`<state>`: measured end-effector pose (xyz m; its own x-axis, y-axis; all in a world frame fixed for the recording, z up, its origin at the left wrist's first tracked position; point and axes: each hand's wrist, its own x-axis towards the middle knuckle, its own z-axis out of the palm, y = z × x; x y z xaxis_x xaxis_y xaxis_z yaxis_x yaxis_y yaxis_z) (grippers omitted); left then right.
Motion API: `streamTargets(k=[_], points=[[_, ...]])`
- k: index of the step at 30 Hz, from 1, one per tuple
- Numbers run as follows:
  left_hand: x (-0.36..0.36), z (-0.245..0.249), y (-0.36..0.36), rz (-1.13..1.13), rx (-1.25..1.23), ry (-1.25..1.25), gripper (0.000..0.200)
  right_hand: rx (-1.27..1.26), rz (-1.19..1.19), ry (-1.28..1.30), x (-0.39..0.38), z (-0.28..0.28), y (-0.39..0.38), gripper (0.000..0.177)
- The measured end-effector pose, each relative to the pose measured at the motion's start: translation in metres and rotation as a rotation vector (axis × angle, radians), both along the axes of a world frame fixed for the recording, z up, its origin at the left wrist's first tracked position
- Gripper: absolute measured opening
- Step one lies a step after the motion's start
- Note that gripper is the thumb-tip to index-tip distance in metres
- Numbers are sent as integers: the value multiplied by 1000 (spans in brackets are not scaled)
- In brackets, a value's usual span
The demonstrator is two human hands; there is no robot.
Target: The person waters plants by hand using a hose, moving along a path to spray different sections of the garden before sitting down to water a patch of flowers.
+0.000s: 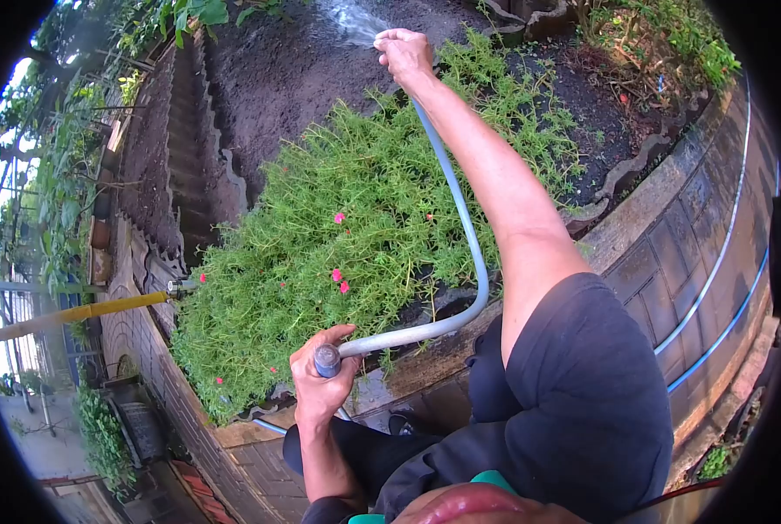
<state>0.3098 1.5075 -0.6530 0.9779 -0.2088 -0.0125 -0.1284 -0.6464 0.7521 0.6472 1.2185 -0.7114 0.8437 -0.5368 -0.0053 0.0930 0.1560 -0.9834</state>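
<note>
A grey-blue hose (465, 218) runs in a bend from one of my hands to the other. My right hand (405, 57), arm stretched far forward, is closed round its outer end, and water (351, 19) sprays from there onto the soil. Nearer my body, my left hand (318, 380) is closed round the hose's lower stretch. A dark, round-ended rod or handle (327, 360) also pokes out of that fist; its rest is hidden. Between the hands lies a bed of green plants (338, 201) with small pink flowers (336, 275).
Dark soil (268, 83) lies beyond the plants, edged by wavy tiles (631, 166). A yellow pole (102, 310) with a metal end reaches in from the left. Light hoses (714, 271) lie along the wet paving (670, 236) at right. Black pots (137, 428) stand lower left.
</note>
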Motion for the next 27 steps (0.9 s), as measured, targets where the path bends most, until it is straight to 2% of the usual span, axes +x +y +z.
streamTargets(k=[5,11,20,24,27], points=[[-1,0,1,16,-16,30,34,-31,-11,49,1,-4,3,8],[-1,1,3,24,-1,21,33,-57,-148,2,12,-22,-16,7],[-1,-2,5,13,-3,16,34,36,-313,89,7,-44,-49,16],[-2,-1,7,9,10,13,35,-39,-358,128,10,-70,-64,20],[-1,0,7,1,24,23,35,-190,-358,118,22,-87,-58,19]])
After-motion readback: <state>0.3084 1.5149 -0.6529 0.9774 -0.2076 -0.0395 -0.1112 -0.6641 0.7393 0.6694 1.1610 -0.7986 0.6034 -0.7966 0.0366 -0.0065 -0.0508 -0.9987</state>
